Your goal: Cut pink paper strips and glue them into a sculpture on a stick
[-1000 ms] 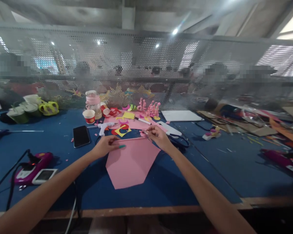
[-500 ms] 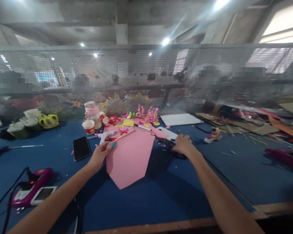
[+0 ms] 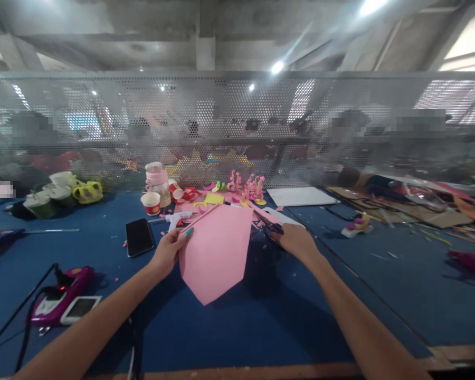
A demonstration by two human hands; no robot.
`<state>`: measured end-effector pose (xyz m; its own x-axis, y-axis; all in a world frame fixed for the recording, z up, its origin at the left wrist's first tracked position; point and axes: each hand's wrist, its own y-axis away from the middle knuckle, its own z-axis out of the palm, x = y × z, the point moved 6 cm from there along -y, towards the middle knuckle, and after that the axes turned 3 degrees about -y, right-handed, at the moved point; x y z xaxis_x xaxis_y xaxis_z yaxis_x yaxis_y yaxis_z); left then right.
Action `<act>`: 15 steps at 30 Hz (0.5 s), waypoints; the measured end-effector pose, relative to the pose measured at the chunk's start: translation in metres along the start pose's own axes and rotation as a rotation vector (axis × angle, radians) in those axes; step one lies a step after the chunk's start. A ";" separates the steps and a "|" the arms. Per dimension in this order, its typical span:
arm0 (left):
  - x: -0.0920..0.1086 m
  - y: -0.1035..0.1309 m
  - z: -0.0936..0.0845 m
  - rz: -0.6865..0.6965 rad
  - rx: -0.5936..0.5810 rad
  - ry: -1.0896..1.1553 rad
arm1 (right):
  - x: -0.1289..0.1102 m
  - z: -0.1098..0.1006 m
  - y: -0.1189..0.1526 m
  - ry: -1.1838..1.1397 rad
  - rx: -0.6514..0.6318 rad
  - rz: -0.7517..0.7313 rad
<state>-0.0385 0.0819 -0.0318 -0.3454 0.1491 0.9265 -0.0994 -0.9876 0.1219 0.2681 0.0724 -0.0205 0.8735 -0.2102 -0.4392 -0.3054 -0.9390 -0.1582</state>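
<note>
A large pink sheet [image 3: 217, 253] with angled lower edges is held up over the blue table. My left hand [image 3: 170, 250] pinches its left edge, thumb on the front face. To the right of the sheet, my right hand [image 3: 295, 240] is closed on dark-handled scissors [image 3: 272, 228]. The blades point up and left, near the sheet's upper right edge; whether they touch it is unclear. Behind the sheet lie pink and yellow paper scraps [image 3: 214, 198] and pink coral-like pieces [image 3: 253, 187]. A white glue gun [image 3: 178, 217] lies just beyond my left hand.
A black phone [image 3: 139, 237], a paper cup [image 3: 150, 203] and a pink-banded jar [image 3: 157, 182] stand left of the sheet. A purple power strip [image 3: 69, 290] with cables is at the near left. A white board [image 3: 303, 196] and cardboard [image 3: 431, 211] lie to the right.
The scissors have been raised from the table in my right hand, their blades now toward the sheet. The view has shifted slightly, and the sheet is still in my left hand.
</note>
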 end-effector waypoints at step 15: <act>0.003 0.003 -0.004 0.069 0.101 0.107 | -0.062 0.023 0.035 -1.404 -0.305 -0.119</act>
<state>-0.0434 0.0796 -0.0299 -0.4459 0.0797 0.8915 0.0211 -0.9948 0.0995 0.1948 0.0583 -0.0194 -0.2555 0.1403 -0.9566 -0.0100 -0.9897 -0.1425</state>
